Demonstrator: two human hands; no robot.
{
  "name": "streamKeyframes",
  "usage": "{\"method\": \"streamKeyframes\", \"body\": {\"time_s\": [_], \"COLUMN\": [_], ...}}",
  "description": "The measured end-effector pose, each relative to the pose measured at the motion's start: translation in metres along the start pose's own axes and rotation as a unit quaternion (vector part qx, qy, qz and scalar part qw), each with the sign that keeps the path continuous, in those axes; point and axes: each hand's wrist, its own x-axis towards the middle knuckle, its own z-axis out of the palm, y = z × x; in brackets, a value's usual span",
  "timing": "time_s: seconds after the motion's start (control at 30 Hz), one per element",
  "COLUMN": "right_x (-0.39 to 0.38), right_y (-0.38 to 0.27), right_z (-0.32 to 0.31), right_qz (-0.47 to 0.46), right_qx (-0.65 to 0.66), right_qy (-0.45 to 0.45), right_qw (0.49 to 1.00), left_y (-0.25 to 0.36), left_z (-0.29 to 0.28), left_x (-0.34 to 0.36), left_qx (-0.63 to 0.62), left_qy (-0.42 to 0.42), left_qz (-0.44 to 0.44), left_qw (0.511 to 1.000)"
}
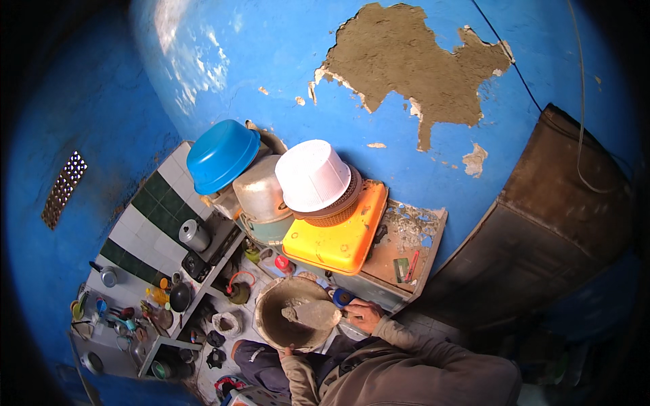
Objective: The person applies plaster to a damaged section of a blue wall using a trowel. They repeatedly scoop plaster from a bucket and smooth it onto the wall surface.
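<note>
Bright daylight w/ white glare patch on blue wall [196, 47], far left. Strong fisheye bend; corners go black, esp. left edge. Centre sharp, rim slightly soft, shadows mild.

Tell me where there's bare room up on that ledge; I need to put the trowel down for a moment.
The clearest patch is the brown ledge top, between the orange tub and the ledge's right edge, though small tools lie there. Left is crowded: stacked basins, then the cluttered tiled counter. Both hands are occupied, left hand under the mortar pan, right hand gripping the trowel.
</note>
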Motion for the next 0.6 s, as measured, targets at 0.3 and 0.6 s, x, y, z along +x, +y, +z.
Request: {"method": "streamKeyframes", "body": {"time_s": [0.3,0.6], "right_x": [0.007,0.045], "right_y": [-0.022,-0.111], "right_z": [-0.028,-0.134], "right_qz": [-0.013,-0.047], "right_qx": [0.000,0.051], "right_qy": [0.028,0.094], "right_qw": [1.000,0.993], "left_y": [-0.002,-0.024], "left_z": [-0.003,-0.036], "left_x": [0.002,0.017], "left_qx": [0.033,0.125], "left_qy": [-0.050,0.002], "left_qz": [0.045,0.035], "left_qw": [0.997,0.992]}}
